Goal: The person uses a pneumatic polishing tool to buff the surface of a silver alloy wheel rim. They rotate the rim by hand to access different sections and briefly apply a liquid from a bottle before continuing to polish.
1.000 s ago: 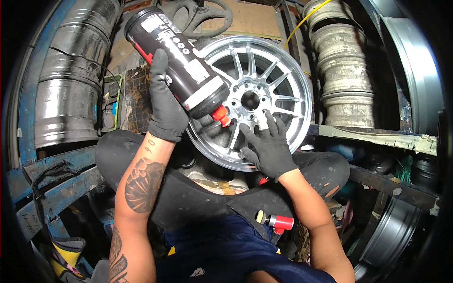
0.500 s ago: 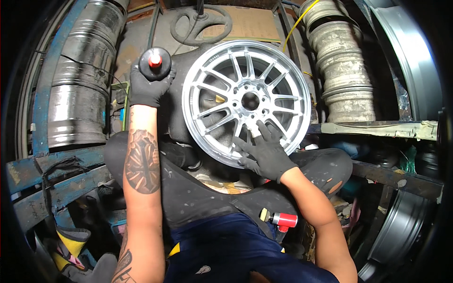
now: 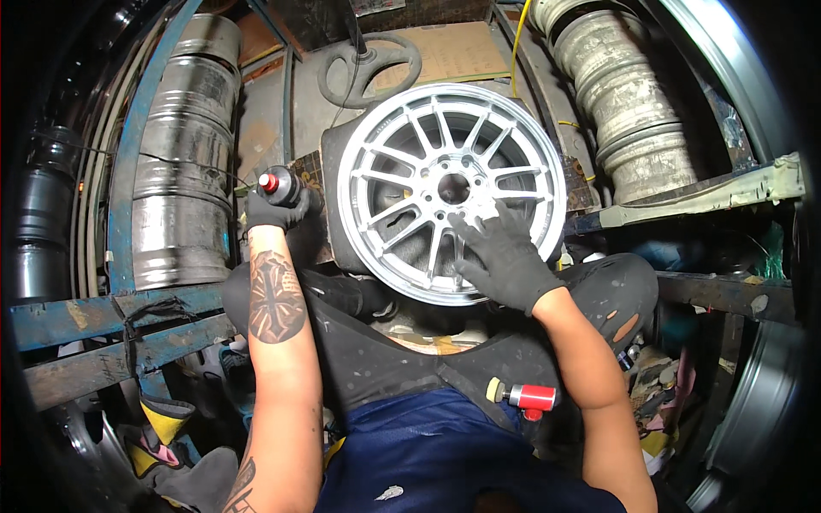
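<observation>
My gloved left hand (image 3: 275, 210) is wrapped round a dark bottle with a red cap (image 3: 280, 185), left of the wheel rim and low beside its dark support. The silver multi-spoke wheel rim (image 3: 353, 190) lies face up in front of me. My gloved right hand (image 3: 513, 265) reaches over its lower right part with fingers spread. Under its fingertips, close to the hub, is a small white wad (image 3: 486, 210) that looks like a rag; the fingers partly cover it.
A red power tool with a small pale pad (image 3: 534, 398) lies on my lap. Stacked metal rims stand at left (image 3: 181, 231) and right (image 3: 629, 111). A steering wheel (image 3: 369, 68) is beyond the rim. Blue metal beams (image 3: 77, 322) cross the left side.
My left hand has lowered the bottle and tilted it, bringing it nearer the rim's support. My right hand has slid the white wad from below the hub to its right side.
</observation>
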The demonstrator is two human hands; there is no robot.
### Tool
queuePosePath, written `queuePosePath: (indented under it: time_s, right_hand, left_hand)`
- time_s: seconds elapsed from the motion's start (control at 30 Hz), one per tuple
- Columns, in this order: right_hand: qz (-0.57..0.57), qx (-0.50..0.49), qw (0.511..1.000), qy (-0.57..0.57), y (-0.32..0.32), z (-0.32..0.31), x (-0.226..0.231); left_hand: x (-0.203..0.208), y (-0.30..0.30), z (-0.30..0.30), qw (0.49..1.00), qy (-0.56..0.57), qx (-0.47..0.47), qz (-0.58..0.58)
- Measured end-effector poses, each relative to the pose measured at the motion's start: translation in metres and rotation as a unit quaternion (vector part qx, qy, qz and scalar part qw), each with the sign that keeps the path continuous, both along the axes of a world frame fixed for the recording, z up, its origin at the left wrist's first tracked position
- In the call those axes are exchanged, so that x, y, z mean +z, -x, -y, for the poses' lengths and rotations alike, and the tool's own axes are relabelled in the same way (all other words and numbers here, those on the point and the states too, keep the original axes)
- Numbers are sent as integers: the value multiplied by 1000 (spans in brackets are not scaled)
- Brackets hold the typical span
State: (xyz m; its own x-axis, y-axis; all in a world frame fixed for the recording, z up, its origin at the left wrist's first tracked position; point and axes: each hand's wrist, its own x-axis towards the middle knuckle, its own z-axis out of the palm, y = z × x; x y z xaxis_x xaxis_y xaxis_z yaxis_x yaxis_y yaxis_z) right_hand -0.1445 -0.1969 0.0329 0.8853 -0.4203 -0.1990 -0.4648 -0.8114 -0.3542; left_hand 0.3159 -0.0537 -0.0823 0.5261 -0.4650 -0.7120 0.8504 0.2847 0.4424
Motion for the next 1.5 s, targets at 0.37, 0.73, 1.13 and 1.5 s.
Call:
queuePosePath:
  time_s: [0.37,0.73,1.13,1.5]
  right_hand:
    - [28,0,999,-18,-8,1,13]
    - [44,1,999,-20,-9,7,-7]
    - [68,0,997,-48,-32,21,-10]
    - [-73,76,994,-36,-16,-1,-19]
  left_hand:
    - [17,-147,-20,595,-526,-120,595]
    - [122,-86,38,345,-356,-61,866]
    - [28,-110,38,447,-369,-295,760]
    - [147,229,18,510,117,-795,307]
